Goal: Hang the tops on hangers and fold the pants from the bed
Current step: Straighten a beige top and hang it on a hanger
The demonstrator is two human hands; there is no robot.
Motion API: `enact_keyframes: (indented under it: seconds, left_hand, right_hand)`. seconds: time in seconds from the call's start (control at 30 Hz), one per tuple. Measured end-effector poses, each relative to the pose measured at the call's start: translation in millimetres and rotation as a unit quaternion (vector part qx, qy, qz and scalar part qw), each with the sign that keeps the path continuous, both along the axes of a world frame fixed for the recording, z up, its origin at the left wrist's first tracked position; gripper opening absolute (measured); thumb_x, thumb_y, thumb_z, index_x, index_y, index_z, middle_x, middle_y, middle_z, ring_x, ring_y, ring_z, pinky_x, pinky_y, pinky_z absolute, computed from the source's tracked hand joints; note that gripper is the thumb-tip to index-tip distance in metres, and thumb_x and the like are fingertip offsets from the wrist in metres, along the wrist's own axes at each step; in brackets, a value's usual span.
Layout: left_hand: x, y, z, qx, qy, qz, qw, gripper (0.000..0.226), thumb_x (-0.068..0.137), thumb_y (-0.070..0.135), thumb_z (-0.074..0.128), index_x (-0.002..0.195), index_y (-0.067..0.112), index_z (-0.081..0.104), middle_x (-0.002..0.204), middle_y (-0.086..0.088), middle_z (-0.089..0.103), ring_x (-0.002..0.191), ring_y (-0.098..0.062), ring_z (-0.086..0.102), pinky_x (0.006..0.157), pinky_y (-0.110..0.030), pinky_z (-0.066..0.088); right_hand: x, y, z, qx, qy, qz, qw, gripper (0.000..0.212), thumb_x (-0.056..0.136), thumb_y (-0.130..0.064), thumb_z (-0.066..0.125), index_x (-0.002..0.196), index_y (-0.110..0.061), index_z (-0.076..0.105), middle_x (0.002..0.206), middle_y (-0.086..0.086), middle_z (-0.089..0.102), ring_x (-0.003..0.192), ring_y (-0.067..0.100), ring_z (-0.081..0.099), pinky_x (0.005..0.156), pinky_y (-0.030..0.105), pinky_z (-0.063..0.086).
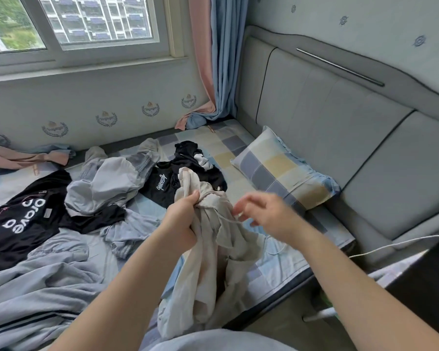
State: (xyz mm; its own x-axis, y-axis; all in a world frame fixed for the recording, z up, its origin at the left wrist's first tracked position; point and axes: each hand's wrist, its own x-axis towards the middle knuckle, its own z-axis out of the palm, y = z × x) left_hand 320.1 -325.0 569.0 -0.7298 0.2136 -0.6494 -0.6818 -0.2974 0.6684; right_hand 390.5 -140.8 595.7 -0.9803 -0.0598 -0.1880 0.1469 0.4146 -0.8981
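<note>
While the person's left hand grips a bunched beige garment, likely pants, above the bed edge, the right hand pinches its drawstring; black tops and grey clothes lie heaped behind, nothing visibly hung or folded yet.

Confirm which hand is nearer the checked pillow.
Right. The right hand hovers just short of the pillow, by its near edge. The left hand grips the beige garment farther left, with the bunched cloth between it and the pillow.
</note>
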Motion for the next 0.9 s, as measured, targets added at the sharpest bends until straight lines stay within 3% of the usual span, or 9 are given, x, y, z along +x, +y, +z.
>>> enact_keyframes:
  seconds: [0.1, 0.2, 0.3, 0.37, 0.53, 0.6, 0.7, 0.8, 0.9]
  left_hand:
    - [5.5, 0.8, 11.6, 0.032, 0.018, -0.021, 0.999, 0.032, 0.102, 0.029, 0.055, 0.125, 0.008, 0.063, 0.111, -0.019, 0.073, 0.100, -0.035, 0.072, 0.090, -0.051, 0.056]
    - [12.5, 0.5, 23.6, 0.068, 0.033, -0.046, 0.996, 0.035, 0.101, 0.030, 0.055, 0.127, 0.009, 0.063, 0.119, -0.020, 0.070, 0.110, -0.037, 0.068, 0.093, -0.053, 0.055]
    - [16.3, -1.6, 30.4, 0.099, 0.039, -0.071, 0.992, 0.039, 0.102, 0.034, 0.053, 0.131, 0.011, 0.061, 0.126, -0.021, 0.067, 0.114, -0.038, 0.066, 0.085, -0.052, 0.059]
    - [18.9, -0.9, 32.8, 0.103, 0.042, -0.080, 0.991, 0.037, 0.101, 0.035, 0.053, 0.128, 0.012, 0.064, 0.119, -0.021, 0.069, 0.100, -0.037, 0.069, 0.071, -0.048, 0.062]
    - [21.9, -1.1, 31.1, 0.076, 0.074, -0.071, 0.992, 0.026, 0.102, 0.031, 0.052, 0.104, 0.014, 0.071, 0.087, -0.012, 0.074, 0.072, -0.024, 0.072, 0.066, -0.036, 0.058]
    - [20.2, -4.0, 27.9, 0.076, 0.070, -0.065, 0.993, 0.027, 0.102, 0.032, 0.053, 0.101, 0.013, 0.072, 0.091, -0.013, 0.074, 0.076, -0.025, 0.072, 0.069, -0.037, 0.058]
    - [15.5, -6.4, 23.8, 0.062, 0.059, -0.044, 0.995, 0.032, 0.103, 0.034, 0.052, 0.111, 0.010, 0.070, 0.104, -0.015, 0.075, 0.091, -0.028, 0.072, 0.083, -0.043, 0.056]
    - [5.5, -7.7, 12.2, 0.013, 0.071, 0.001, 0.997, 0.030, 0.104, 0.030, 0.051, 0.114, 0.007, 0.068, 0.108, -0.016, 0.075, 0.101, -0.028, 0.072, 0.094, -0.046, 0.054]
    - [-2.5, -10.3, -5.3, -0.102, 0.104, -0.009, 0.989, 0.032, 0.102, 0.035, 0.055, 0.119, 0.011, 0.066, 0.107, -0.010, 0.075, 0.098, -0.026, 0.071, 0.086, -0.040, 0.056]
  right_hand:
    - [3.1, -7.0, -40.2, 0.004, -0.169, 0.001, 0.986, 0.044, 0.098, -0.058, 0.046, 0.111, -0.022, 0.068, 0.110, -0.001, 0.071, 0.104, 0.016, 0.066, 0.084, 0.030, 0.052]
    - [-0.8, -7.0, -68.0, 0.050, -0.168, -0.052, 0.983, 0.057, 0.096, -0.068, 0.039, 0.112, -0.019, 0.064, 0.105, -0.004, 0.064, 0.099, 0.016, 0.060, 0.085, 0.033, 0.046]
    - [4.4, -9.8, -80.7, -0.096, -0.261, -0.084, 0.957, 0.074, 0.081, -0.080, 0.054, 0.129, -0.024, 0.061, 0.118, -0.001, 0.067, 0.108, 0.020, 0.064, 0.099, 0.039, 0.048]
    - [11.5, -15.3, -83.3, -0.222, -0.301, -0.051, 0.926, 0.072, 0.081, -0.071, 0.062, 0.133, -0.021, 0.062, 0.125, 0.007, 0.069, 0.116, 0.027, 0.066, 0.100, 0.042, 0.051]
    - [19.1, -21.1, -77.9, -0.373, -0.261, -0.061, 0.888, 0.050, 0.094, -0.031, 0.062, 0.135, -0.003, 0.058, 0.128, 0.017, 0.066, 0.120, 0.031, 0.063, 0.101, 0.043, 0.051]
    - [18.5, -18.8, -74.2, -0.392, -0.223, -0.098, 0.887, 0.050, 0.090, -0.026, 0.065, 0.133, -0.002, 0.059, 0.129, 0.019, 0.066, 0.119, 0.033, 0.063, 0.103, 0.046, 0.050]
    - [17.0, -8.7, -61.5, -0.432, -0.158, -0.158, 0.874, 0.046, 0.088, -0.023, 0.061, 0.130, -0.006, 0.062, 0.128, 0.018, 0.066, 0.113, 0.029, 0.066, 0.091, 0.039, 0.055]
    - [16.9, 5.4, -41.5, -0.437, -0.093, -0.190, 0.874, 0.046, 0.085, -0.021, 0.061, 0.126, 0.000, 0.063, 0.126, 0.021, 0.067, 0.116, 0.031, 0.064, 0.096, 0.038, 0.051]
    - [18.5, 10.5, -18.3, -0.378, -0.043, -0.188, 0.905, 0.035, 0.084, -0.023, 0.063, 0.110, -0.002, 0.071, 0.115, 0.019, 0.071, 0.101, 0.026, 0.066, 0.093, 0.037, 0.051]
